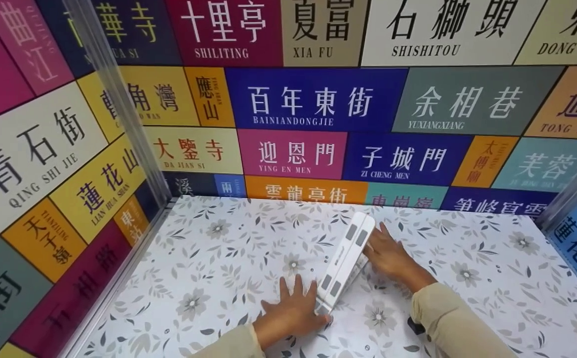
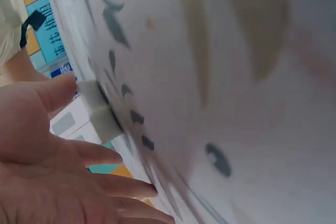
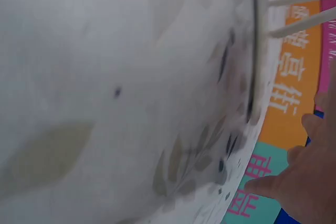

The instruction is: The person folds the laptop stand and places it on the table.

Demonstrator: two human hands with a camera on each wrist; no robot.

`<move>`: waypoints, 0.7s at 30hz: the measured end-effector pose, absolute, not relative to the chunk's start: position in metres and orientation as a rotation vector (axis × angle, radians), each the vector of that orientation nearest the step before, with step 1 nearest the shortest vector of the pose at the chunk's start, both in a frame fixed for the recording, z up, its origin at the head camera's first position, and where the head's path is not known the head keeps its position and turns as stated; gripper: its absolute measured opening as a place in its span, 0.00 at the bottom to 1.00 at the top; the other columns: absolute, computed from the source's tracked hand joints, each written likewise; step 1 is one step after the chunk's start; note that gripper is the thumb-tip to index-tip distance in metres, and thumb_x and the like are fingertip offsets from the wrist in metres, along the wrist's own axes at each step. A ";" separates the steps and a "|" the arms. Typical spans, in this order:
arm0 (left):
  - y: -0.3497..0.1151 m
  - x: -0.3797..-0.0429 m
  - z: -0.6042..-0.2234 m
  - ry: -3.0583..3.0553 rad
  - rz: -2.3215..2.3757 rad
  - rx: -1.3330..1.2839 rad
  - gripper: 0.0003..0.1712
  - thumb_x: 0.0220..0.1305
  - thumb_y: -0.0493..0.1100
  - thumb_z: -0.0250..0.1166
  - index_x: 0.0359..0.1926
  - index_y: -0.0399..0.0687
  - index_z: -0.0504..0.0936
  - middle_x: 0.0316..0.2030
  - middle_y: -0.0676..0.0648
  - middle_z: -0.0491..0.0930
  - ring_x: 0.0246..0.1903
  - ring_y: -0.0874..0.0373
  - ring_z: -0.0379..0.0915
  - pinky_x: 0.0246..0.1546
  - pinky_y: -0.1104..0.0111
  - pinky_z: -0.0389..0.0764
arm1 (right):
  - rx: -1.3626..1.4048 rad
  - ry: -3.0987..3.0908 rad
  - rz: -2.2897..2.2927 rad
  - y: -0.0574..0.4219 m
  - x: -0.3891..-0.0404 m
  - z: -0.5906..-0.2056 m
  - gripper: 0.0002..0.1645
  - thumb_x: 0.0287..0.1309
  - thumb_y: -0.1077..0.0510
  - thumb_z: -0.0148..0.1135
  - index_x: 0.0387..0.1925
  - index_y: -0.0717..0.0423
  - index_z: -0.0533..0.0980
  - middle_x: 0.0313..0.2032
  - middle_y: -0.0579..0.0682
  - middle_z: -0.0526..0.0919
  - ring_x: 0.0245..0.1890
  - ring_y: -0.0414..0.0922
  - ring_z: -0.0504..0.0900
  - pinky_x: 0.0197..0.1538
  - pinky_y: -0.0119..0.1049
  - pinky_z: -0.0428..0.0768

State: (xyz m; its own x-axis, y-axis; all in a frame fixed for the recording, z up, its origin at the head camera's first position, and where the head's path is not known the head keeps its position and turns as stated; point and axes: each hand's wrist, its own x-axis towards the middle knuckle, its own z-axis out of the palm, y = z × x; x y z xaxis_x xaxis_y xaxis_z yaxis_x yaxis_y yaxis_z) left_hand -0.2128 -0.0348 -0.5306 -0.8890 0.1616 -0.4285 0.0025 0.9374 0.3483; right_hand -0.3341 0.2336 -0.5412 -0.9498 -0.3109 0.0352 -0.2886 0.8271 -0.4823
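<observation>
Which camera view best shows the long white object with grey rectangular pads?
The head view: nearly the whole white object and four grey pads show. The left wrist shows one end, partly blocked; the right wrist, only pale bars, possibly its parts.

left sleeve [image 1: 233, 344]: beige | right sleeve [image 1: 459, 318]: beige, black strap [image 2: 35, 20] attached

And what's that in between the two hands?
A long white object with grey pads sits between the left hand and the right hand. You can see that in the head view.
</observation>
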 end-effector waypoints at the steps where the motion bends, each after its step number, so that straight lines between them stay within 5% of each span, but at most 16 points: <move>1: -0.034 -0.212 -0.532 2.625 0.463 0.115 0.54 0.60 0.77 0.61 0.81 0.66 0.54 0.82 0.44 0.43 0.80 0.32 0.29 0.58 0.16 0.46 | -0.483 2.947 -0.711 0.235 -0.335 -0.542 0.42 0.77 0.31 0.33 0.82 0.44 0.46 0.81 0.54 0.49 0.81 0.64 0.36 0.70 0.80 0.42; 8: -0.031 -0.209 -0.536 2.598 0.346 0.090 0.56 0.60 0.82 0.52 0.82 0.63 0.51 0.83 0.47 0.36 0.80 0.34 0.27 0.60 0.17 0.46 | -0.431 2.827 -0.494 0.242 -0.344 -0.549 0.48 0.73 0.24 0.26 0.82 0.45 0.44 0.82 0.54 0.44 0.81 0.63 0.34 0.69 0.81 0.38; 21: -0.026 -0.207 -0.537 2.609 0.283 0.081 0.53 0.63 0.80 0.51 0.82 0.65 0.51 0.83 0.47 0.35 0.80 0.34 0.27 0.61 0.18 0.46 | -0.420 2.863 -0.423 0.242 -0.339 -0.561 0.50 0.68 0.20 0.36 0.82 0.40 0.49 0.81 0.51 0.49 0.81 0.63 0.42 0.71 0.78 0.37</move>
